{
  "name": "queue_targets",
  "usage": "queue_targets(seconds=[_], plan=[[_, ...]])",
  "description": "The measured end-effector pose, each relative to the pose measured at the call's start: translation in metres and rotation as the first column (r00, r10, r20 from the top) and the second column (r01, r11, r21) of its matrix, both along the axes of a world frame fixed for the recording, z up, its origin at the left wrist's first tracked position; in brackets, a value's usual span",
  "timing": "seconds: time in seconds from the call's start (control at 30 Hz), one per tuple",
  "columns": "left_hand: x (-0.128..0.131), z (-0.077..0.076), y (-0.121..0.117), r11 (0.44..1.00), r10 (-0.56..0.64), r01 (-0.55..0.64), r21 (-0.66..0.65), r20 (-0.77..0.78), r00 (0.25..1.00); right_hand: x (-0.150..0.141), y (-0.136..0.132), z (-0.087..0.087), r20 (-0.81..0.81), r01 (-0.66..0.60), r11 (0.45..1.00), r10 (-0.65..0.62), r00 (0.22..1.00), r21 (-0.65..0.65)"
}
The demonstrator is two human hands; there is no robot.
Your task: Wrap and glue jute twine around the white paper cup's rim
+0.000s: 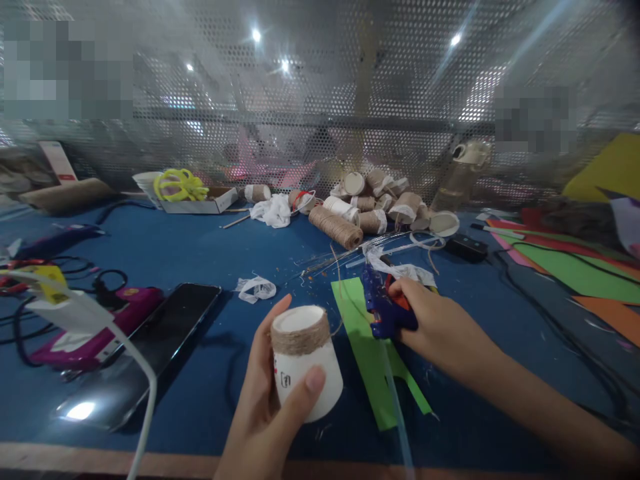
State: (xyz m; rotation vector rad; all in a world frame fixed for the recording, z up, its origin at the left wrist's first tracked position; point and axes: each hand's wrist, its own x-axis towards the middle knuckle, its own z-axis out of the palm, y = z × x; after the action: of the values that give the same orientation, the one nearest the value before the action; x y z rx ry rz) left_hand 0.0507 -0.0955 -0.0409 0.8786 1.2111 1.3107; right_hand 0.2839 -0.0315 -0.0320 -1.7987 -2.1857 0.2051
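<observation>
My left hand (273, 393) is wrapped round a white paper cup (310, 383), which is upside down with twine (301, 338) wound in a band near its upper end. A loose strand of that twine runs up from the cup's right side. In my right hand (425, 307) is a blue hot glue gun (383, 303), with a clear glue stick (395, 400) trailing from its back toward the near edge. Beneath the gun lies a cut piece of green paper (367, 373). The gun is apart from the cup.
A large twine roll (336, 228) lies before a pile of twine-wrapped cups (380, 200). To the left are a phone (165, 347), a magenta power strip (95, 333) and a white cable (145, 387). Coloured paper sheets (575, 257) and a black cable cover the right. Behind stands a perforated metal screen (320, 100).
</observation>
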Motion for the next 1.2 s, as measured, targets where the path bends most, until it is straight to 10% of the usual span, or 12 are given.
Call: queue_targets(seconds=[0.43,0.67,1.2], plan=[[-0.002,-0.006,0.004,0.999,0.010,-0.016,0.051,0.100,0.995,-0.002,-0.002,0.002,-0.540,0.218,0.936,-0.037,0.841,0.275],[-0.009,-0.006,0.010,0.999,0.023,-0.013,-0.048,0.204,0.979,-0.009,-0.007,0.003,-0.813,-0.046,0.997,0.074,0.577,0.058],[-0.007,-0.003,0.012,0.996,0.086,-0.081,-0.031,0.294,0.952,-0.002,-0.013,-0.002,-0.651,-0.355,0.929,0.335,0.681,0.107]])
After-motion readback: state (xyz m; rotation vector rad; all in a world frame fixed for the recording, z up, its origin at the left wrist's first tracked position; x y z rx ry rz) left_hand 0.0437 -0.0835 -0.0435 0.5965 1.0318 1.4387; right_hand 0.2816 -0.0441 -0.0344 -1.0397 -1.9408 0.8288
